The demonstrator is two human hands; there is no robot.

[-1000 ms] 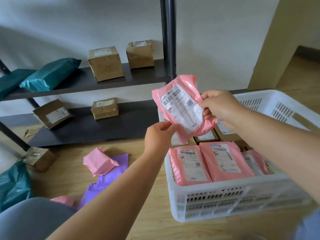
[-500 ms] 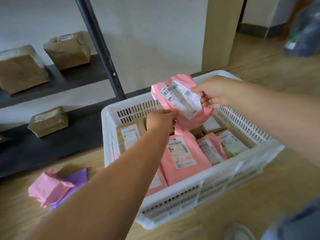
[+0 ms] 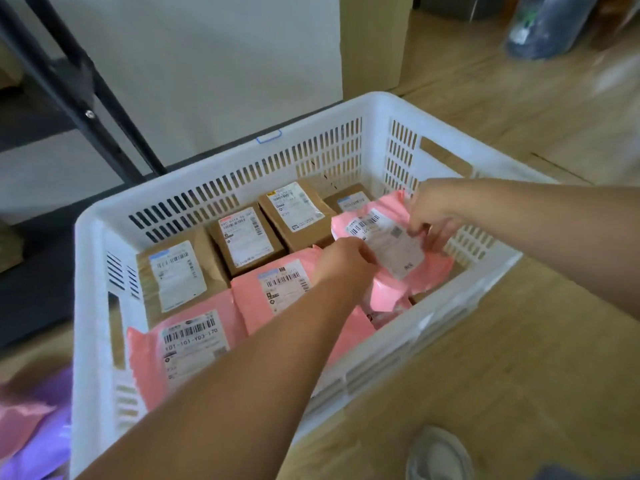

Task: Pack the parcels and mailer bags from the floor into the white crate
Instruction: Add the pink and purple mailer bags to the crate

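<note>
Two hands, left hand (image 3: pixel 341 259) and right hand (image 3: pixel 438 211), pinch a pink mailer bag (image 3: pixel 394 251) by opposite edges inside the white crate (image 3: pixel 214 178), above labelled cardboard parcels (image 3: pixel 247 237).

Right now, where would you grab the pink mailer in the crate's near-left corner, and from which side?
Probably its crinkled left edge, pinched from above: the pink mailer lies label up, and the left forearm covers its right end.

The fingers of the left hand (image 3: pixel 341 261) hide the near-left corner of the pink mailer (image 3: pixel 437 269); those of the right hand (image 3: pixel 438 211) cover its far edge. Between the fingertips, its label (image 3: pixel 391 245) is too blurred to read.
</note>
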